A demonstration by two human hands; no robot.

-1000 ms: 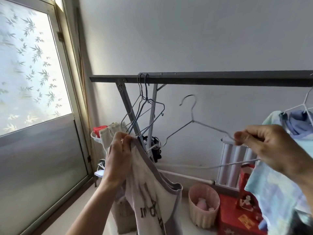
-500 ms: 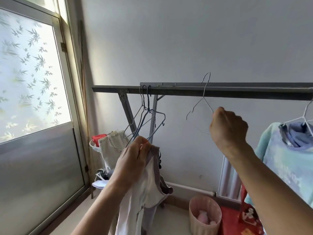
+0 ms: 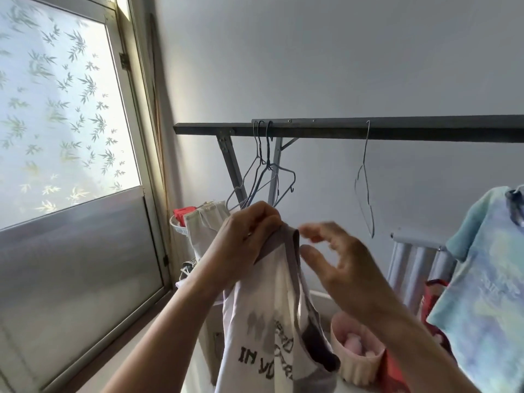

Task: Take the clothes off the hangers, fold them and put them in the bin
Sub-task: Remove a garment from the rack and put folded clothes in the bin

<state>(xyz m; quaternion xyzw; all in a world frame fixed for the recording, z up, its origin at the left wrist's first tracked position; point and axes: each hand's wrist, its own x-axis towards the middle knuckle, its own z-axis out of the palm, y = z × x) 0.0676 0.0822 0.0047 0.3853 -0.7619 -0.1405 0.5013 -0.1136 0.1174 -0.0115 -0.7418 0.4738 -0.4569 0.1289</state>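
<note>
- Lowered from the dark metal rail (image 3: pixel 397 131) since 0.5 s ago: right hand (image 3: pixel 340 268), now just beside the garment's strap, fingers spread wide and slightly bent, holding nothing, blurred.
- Left behind on that rail, hanging alone by its hook: 1 thin grey wire hanger (image 3: pixel 364 191), no longer in the right hand.
- Gripping the grey-edged shoulder strap: left hand (image 3: pixel 246 242), fingers curled tight round the cloth.
- Hanging down from that grip, between the 2 forearms: white sleeveless top with grey trim and dark lettering (image 3: pixel 263 330), off any hanger.
- Hooked near the rail's left end: bunch of empty wire hangers (image 3: pixel 263 177).
- Far right, on a hanger: pale blue-green tie-dye T-shirt (image 3: pixel 487 293).
- Low down, under the right forearm, right of the hanging top: pink ribbed round bin (image 3: pixel 354 364), something pink inside.
</note>
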